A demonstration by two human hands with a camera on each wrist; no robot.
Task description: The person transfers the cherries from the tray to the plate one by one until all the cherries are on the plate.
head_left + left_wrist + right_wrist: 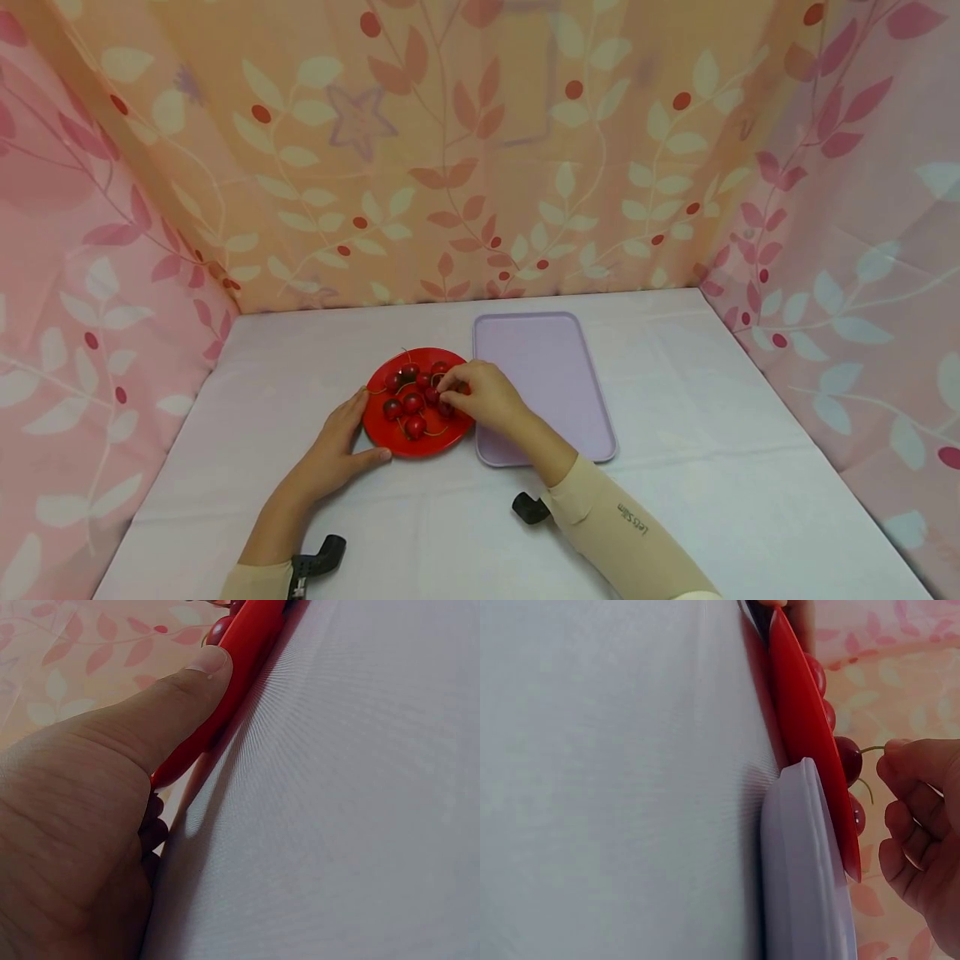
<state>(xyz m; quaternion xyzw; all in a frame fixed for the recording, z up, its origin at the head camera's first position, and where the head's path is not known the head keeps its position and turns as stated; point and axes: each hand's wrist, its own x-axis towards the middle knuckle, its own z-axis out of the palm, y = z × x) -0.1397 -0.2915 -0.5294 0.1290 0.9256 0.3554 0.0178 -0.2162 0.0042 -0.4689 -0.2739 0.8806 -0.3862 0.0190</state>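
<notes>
Several dark red cherries with stems, among them a cherry [415, 427] near the front, lie on a round red plate [420, 450]. My left hand [333, 450] rests against the plate's left side, thumb at the front rim and fingers along the left edge. The left thumb [172, 701] touches the rim in the left wrist view. Over the plate's right side, my right hand [487, 396] pinches the stem of a cherry [847, 760] between thumb and forefinger. That cherry is still among the others at the plate, and whether it touches the plate is unclear.
A lilac rectangular tray [536, 358] lies right of the plate, whose right rim overhangs the tray's edge in the right wrist view. White cloth [420, 533] covers the table. Leaf-patterned curtains [450, 150] stand behind and at both sides.
</notes>
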